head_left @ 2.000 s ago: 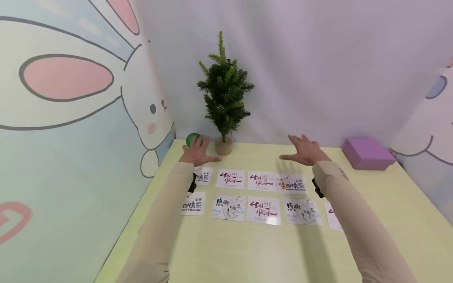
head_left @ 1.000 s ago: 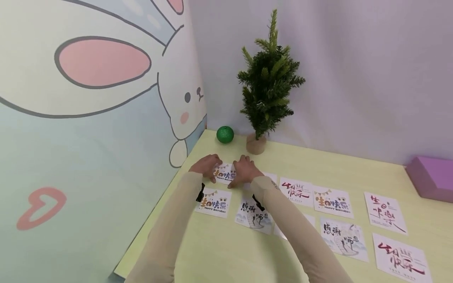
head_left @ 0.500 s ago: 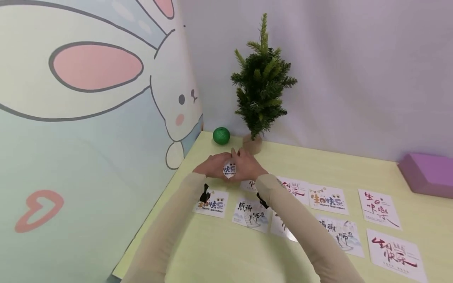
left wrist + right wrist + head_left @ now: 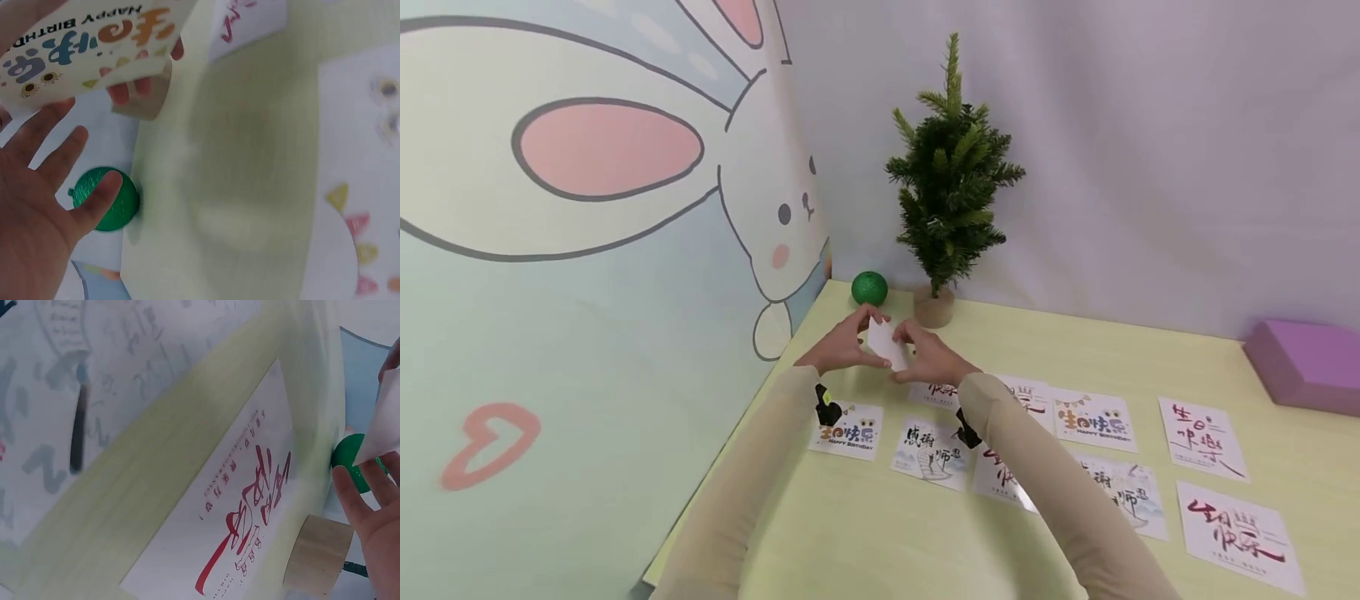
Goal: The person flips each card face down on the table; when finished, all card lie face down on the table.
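Between my two hands a birthday card is raised over the table's far left part, its blank white side toward the head camera. The left wrist view catches its printed face, with coloured characters and bunting on the card. My left hand holds its left side, the lower fingers spread apart. On the opposite side my right hand grips the edge with curled fingers. In the right wrist view, that right hand has its fingertips right at the card's white side.
Another birthday card lies below the hands, beside a grey-blue calligraphy card. Several more cards spread to the right. Behind stand a green ball, a small fir tree on a wooden base, and a purple box.
Both hands came left and down to the far-left card, took hold of its sides and lifted it. Its printed side has since turned away from the head camera.
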Demonstrator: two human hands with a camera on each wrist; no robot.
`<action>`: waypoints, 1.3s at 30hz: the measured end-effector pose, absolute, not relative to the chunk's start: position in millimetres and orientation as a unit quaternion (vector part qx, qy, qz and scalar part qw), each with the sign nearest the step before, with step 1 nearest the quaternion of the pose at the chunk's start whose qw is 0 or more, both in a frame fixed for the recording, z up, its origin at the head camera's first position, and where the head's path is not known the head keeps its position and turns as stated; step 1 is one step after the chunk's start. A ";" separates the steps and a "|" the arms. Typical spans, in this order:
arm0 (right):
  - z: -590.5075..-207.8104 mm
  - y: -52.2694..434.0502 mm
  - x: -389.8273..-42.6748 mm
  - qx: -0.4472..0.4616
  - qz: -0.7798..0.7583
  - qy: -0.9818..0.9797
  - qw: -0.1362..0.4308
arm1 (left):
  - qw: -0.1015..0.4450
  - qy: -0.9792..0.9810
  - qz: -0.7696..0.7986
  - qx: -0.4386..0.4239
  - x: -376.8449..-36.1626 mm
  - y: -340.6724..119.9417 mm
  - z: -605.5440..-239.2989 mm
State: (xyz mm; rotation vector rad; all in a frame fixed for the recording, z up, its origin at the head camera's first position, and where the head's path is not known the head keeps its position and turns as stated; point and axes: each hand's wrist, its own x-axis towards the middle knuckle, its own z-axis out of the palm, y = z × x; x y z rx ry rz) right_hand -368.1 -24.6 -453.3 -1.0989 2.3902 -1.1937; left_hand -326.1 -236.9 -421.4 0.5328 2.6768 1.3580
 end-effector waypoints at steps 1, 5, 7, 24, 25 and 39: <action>-454.5 -26.9 -369.2 -0.386 -0.399 0.824 0.115 | 0.040 0.884 0.433 0.170 -324.5 -241.1 -422.7; -459.4 -38.3 -369.1 -0.411 -0.310 0.854 0.080 | 0.013 0.924 0.352 0.150 -317.2 -260.8 -432.7; -463.1 -46.8 -366.2 -0.421 -0.247 0.869 0.077 | 0.008 0.938 0.314 0.145 -313.6 -269.5 -438.9; -457.9 -11.9 -358.2 -0.373 -0.129 0.914 0.090 | 0.036 0.951 0.224 0.211 -330.1 -216.6 -461.1; -455.1 -1.6 -359.0 -0.365 -0.126 0.918 0.090 | 0.048 0.954 0.209 0.211 -332.3 -210.1 -461.4; -463.0 62.9 -352.9 -0.302 -0.072 0.946 0.092 | 0.105 0.965 0.062 0.232 -351.1 -140.1 -460.6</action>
